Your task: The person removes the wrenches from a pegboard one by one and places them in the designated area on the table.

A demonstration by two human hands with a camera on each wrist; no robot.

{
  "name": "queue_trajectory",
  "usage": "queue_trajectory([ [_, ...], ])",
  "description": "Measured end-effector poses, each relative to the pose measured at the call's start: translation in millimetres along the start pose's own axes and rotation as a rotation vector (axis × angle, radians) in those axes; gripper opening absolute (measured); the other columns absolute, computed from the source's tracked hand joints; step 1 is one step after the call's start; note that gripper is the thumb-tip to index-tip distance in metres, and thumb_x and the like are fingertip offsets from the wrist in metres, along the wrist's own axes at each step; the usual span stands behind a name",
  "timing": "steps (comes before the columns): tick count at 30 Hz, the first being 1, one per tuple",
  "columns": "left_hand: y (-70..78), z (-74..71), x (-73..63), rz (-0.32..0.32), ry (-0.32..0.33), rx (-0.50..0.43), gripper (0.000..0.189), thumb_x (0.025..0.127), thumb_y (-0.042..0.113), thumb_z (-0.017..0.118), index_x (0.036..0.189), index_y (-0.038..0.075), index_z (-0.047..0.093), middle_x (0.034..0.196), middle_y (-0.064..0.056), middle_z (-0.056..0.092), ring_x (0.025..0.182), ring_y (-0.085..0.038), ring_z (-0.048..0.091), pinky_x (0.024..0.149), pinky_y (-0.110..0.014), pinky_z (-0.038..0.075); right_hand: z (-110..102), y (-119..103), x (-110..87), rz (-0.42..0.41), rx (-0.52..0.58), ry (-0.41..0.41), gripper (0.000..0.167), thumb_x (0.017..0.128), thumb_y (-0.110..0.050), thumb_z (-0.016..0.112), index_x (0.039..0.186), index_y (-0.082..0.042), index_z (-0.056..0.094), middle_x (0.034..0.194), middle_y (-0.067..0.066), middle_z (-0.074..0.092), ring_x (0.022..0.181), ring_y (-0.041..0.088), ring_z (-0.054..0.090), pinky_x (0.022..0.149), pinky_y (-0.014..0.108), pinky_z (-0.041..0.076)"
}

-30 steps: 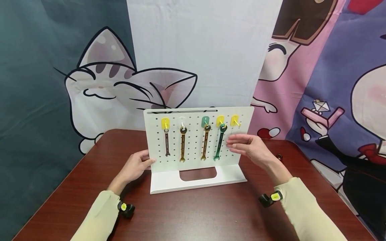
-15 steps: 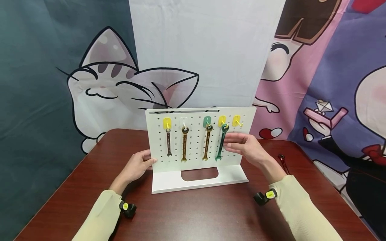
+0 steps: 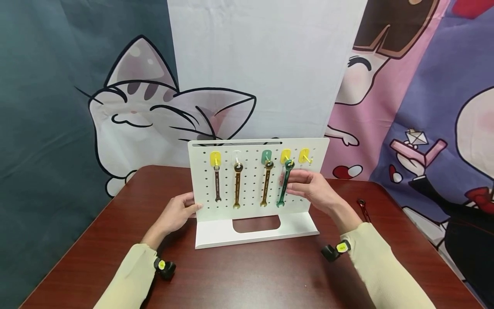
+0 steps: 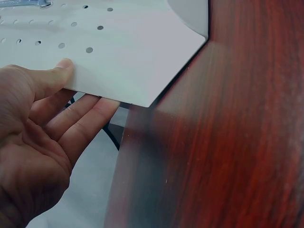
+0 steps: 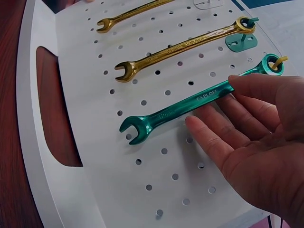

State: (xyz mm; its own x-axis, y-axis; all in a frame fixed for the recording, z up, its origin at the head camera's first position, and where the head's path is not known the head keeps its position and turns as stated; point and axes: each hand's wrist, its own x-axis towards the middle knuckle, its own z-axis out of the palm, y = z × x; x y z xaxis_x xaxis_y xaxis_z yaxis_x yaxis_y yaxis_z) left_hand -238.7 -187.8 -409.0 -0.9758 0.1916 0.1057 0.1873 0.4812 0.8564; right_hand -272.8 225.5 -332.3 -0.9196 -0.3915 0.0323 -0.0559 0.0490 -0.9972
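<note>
Dark red-brown wood grain runs all across the bench (image 3: pixel 231 274) in front of me, and behind it hangs a cloth backdrop (image 3: pixel 266 77), a cartoon cat (image 3: pixel 131 116) on the left, pink and violet figures on the right. Standing on the bench is the white pegboard (image 3: pixel 251 206), and here's my left grip (image 4: pixel 47 123), pinching its left edge, thumb on the front face, fingers behind.

Over to my right grip (image 5: pixel 256 128): thumb and fingers pinch the green wrench (image 5: pixel 190 102) by the upper part of its shank, thumb in front, fingers reaching behind. The wrench leans, its ring end around a yellow hook (image 5: pixel 281 61), its forked end pointing down and left, below my fingers.

Just left of it, a gold wrench (image 5: pixel 180 47) hangs from a green hook (image 5: pixel 240 43); next along, a second gold wrench (image 3: pixel 237 186), then a smaller dark wrench (image 3: pixel 217 184) near the left edge. A fifth hook (image 3: pixel 305 155), yellow, sits above my right grip. Out past my right forearm, a dark red wrench (image 3: pixel 362 208) lies on the bench, its near end hidden by my sleeve (image 3: pixel 378 253).
</note>
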Motion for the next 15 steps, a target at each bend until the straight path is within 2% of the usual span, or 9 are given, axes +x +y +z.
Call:
queue_trajectory([
  [4, 0.0, -0.1, -0.6, -0.005, 0.002, -0.001, 0.041, 0.104, 0.007, 0.065, 0.144, -0.003, 0.06, 0.127, -0.025, 0.074, 0.105, -0.031, 0.077, 0.086, -0.043, 0.066, 1.9, 0.1, 1.2, -0.005, -0.006, -0.025, 0.049, 0.099, 0.004, 0.068, 0.145, 0.01, 0.055, 0.129, 0.012, 0.075, 0.12, 0.018, 0.072, 0.103, 0.035, 0.058],
  [15, 0.4, 0.9, -1.1, -0.009, 0.005, 0.001, 0.042, 0.104, 0.007, 0.066, 0.144, -0.002, 0.06, 0.128, -0.024, 0.073, 0.105, -0.03, 0.077, 0.086, -0.043, 0.066, 5.0, 2.0, -0.7, -0.022, 0.009, -0.058, 0.045, 0.099, 0.006, 0.066, 0.142, 0.013, 0.055, 0.128, 0.013, 0.076, 0.116, 0.018, 0.074, 0.102, 0.037, 0.06],
])
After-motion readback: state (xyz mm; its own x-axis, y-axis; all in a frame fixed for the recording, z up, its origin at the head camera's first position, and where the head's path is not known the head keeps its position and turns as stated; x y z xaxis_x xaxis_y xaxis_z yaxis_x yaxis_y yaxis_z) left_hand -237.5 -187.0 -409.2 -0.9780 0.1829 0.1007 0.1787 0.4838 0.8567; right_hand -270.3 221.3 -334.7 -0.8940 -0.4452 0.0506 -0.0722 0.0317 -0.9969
